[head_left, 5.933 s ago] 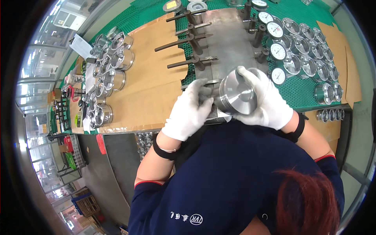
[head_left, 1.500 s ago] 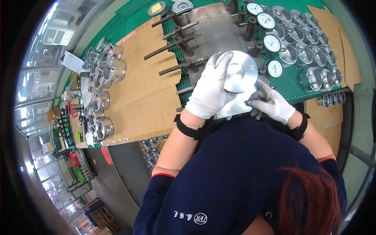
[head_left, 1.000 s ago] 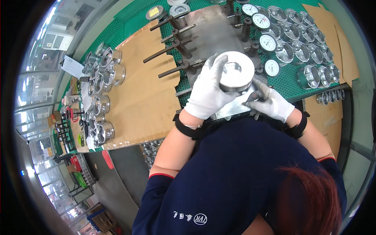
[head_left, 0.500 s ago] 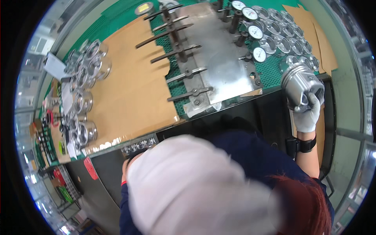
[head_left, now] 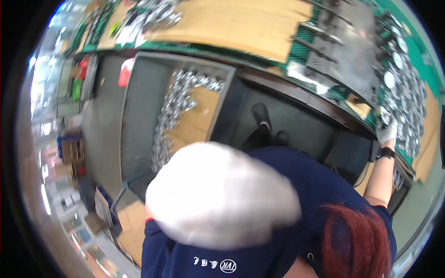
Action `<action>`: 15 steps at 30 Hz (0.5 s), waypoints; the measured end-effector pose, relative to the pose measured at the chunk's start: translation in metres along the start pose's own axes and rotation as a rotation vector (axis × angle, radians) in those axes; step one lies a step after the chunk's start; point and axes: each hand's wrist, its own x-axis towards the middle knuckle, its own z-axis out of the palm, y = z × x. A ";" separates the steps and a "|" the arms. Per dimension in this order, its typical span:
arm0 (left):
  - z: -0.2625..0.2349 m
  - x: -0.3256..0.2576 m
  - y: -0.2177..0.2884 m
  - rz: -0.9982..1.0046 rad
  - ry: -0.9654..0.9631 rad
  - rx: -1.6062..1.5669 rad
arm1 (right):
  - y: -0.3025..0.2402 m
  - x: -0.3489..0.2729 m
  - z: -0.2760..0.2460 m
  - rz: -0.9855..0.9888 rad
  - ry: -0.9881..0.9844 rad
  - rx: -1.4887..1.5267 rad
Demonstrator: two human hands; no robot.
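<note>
At the right end of the bench, my right hand, in a white glove with a black band at the wrist, reaches in among metal engine pistons. Motion blur smears its fingers, so whether a piston is in them cannot be made out. Closest to this hand is the lowest of several round white dial gauges, lined up beside the steel plate. A blurred white rounded cloth shape hides the end of my left arm; a red cuff peeks out beside it, but the left hand is out of sight.
Below the bench, a grey-walled bin holds rows of pistons on cardboard. More pistons stand at the bench's far left beside a cardboard sheet. Dark clamp bars jut over the plate's left edge. Stacked crates stand at left.
The view has swung, bringing the bin and the floor into sight. My right hand, earlier shut on a raised piston, is now down at the rows of pistons near the gauges.
</note>
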 end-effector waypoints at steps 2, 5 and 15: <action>0.004 -0.042 -0.009 -0.495 0.052 0.071 | -0.002 0.031 -0.024 -0.026 -0.045 -0.064; 0.036 -0.155 -0.041 -1.027 0.116 0.163 | -0.006 0.057 -0.016 -0.038 0.132 -0.154; 0.061 -0.450 -0.121 -1.504 0.168 0.061 | 0.091 -0.010 -0.001 -0.347 0.168 -1.232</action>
